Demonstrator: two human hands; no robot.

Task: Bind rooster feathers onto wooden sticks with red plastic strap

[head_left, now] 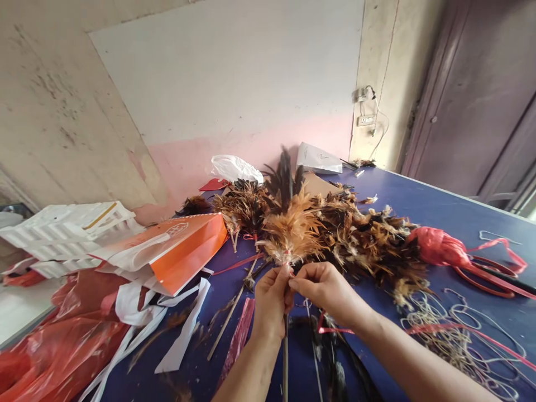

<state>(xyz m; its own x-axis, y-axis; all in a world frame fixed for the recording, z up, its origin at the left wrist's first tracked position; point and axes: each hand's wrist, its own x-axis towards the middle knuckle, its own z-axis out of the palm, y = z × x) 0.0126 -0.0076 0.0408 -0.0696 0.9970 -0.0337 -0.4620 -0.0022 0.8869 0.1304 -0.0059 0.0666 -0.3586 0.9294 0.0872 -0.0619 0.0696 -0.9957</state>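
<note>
A feather duster [293,223] with brown and black feathers stands out in front of me, its thin stick running down toward me. My left hand [272,293] is wrapped round the stick just under the feathers. Close beside it, my right hand [322,287] has thumb and forefinger pinched together at the binding. What lies between those fingertips is too small to make out; a bit of red shows near them. A pink-red plastic strip [335,330] lies below my right hand.
Loose feathers [368,237] are heaped behind and to the right. A red plastic string ball [441,245], scissors [486,279] and tangled cord [452,335] lie at right. At left are an orange-white bag [188,251], red plastic [62,335] and a white foam box [71,229].
</note>
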